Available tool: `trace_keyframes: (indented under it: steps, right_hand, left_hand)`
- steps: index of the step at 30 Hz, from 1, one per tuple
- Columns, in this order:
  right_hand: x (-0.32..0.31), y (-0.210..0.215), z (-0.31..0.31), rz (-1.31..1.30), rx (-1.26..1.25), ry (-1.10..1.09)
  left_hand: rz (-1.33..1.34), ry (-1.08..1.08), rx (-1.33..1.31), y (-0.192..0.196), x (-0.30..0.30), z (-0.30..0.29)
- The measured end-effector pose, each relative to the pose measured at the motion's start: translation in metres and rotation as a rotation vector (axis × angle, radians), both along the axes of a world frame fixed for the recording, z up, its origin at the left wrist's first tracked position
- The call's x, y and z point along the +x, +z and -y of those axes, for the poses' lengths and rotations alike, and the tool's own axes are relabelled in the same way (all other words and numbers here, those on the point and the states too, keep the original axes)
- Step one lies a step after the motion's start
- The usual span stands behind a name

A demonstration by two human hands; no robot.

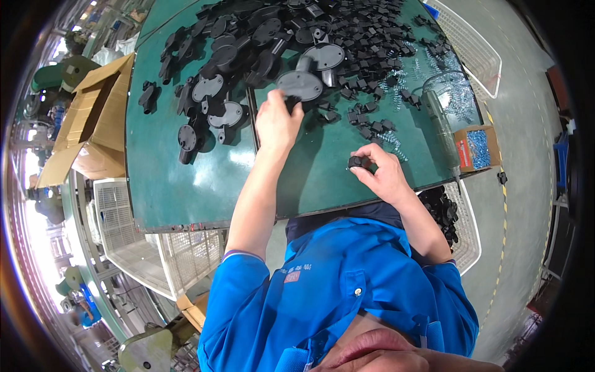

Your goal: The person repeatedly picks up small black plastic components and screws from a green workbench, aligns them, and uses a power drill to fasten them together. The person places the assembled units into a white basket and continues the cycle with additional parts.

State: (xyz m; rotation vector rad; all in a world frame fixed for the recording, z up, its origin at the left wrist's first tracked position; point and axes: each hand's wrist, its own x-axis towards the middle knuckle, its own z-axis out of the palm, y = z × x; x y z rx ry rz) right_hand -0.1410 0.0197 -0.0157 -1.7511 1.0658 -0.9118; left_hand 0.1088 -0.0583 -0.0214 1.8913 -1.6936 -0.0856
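The left hand (277,121) reaches far, fingers curled onto a round grey-black plastic disc part (300,85). The right hand (379,172) pinches a small black plastic clip (359,162), nearer. Large heaps of loose discs (229,56) and clips (372,62) remain on the green table (186,186); most work looks left.

Near half of green surface (186,186): open passage. Far half: blocked by heaped black plastic parts (260,43). Right edge: clear container (449,105), cardboard box (477,147).

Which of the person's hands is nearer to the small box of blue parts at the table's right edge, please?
The right hand: it lies just left of the small box. The left hand reaches further left, toward the black parts.
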Motion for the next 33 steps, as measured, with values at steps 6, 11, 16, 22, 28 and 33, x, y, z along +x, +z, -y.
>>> trace_keyframes:
  steps: [6, 11, 16, 22, 28, 33]
  right_hand:
    - [-0.019, -0.015, 0.003, 0.011, 0.098, -0.011]
    - [-0.016, -0.006, 0.004, 0.098, 0.177, 0.152]
    - [0.014, -0.008, -0.005, 0.153, 0.292, 0.436]
    - [0.003, -0.026, 0.037, 0.107, 0.158, 0.029]
    - [-0.016, 0.011, 0.031, 0.281, -0.084, -0.243]
    - [0.007, 0.051, 0.024, 0.207, -0.558, -0.142]
  left_hand:
    - [-0.030, -0.026, 0.377, 0.020, -0.018, -0.075]
    - [-0.207, -0.419, 0.037, 0.024, 0.006, -0.103]
    - [0.423, -0.767, 0.001, 0.050, 0.003, -0.066]
    - [0.562, -0.770, -0.073, 0.040, 0.001, -0.026]
    - [-0.631, -0.624, -0.256, 0.054, 0.002, -0.061]
    - [-2.231, -0.360, 0.449, 0.022, -0.051, -0.108]
